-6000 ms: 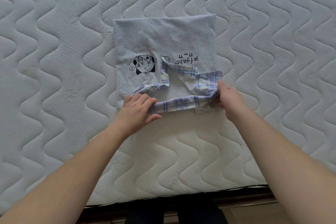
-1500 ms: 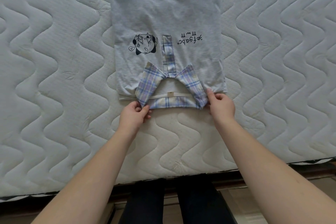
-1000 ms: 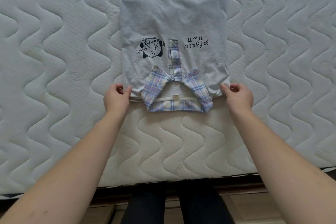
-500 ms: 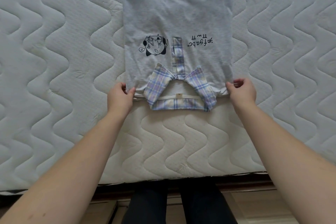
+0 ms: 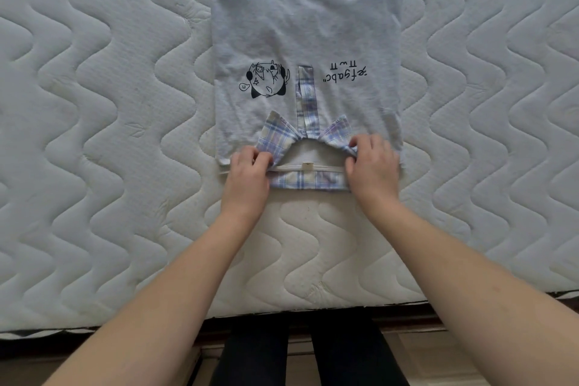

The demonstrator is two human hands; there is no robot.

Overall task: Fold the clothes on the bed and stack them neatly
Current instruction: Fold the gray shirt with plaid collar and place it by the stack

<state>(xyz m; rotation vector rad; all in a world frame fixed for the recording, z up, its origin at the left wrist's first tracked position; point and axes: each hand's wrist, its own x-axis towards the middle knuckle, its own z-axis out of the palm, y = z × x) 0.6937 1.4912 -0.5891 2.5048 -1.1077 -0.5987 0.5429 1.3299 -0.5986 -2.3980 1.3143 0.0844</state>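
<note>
Shirt (image 5: 300, 41), pale blue-grey, folded into a rectangle, lies flat on the bed (image 5: 94, 135), near the bed's near edge and roughly centred in the view. Front side up, neck end toward the person. Plaid collar (image 5: 275, 135) spread open in two points, plaid placket (image 5: 307, 97) running away from it up the middle. Black cartoon print (image 5: 266, 80) to the left of the placket, a line of black lettering (image 5: 346, 72) to the right; both read upside down from this side. A small tag (image 5: 307, 165) sits on the white inner neck band.

Left hand (image 5: 249, 174) at the left end of the collar, fingers (image 5: 247, 155) curled and pinching the plaid cloth against the thumb. Right hand (image 5: 371, 166) at the right end of the collar, fingers (image 5: 360, 142) bent over the collar point and gripping it. Both hands rest on the shirt's near edge, bare forearms reaching in from below.

Bed surface is a white quilted mattress with a wavy stitch pattern. Below its edge, dark trouser legs (image 5: 253, 354) and a strip of wooden floor (image 5: 470, 354) show.
</note>
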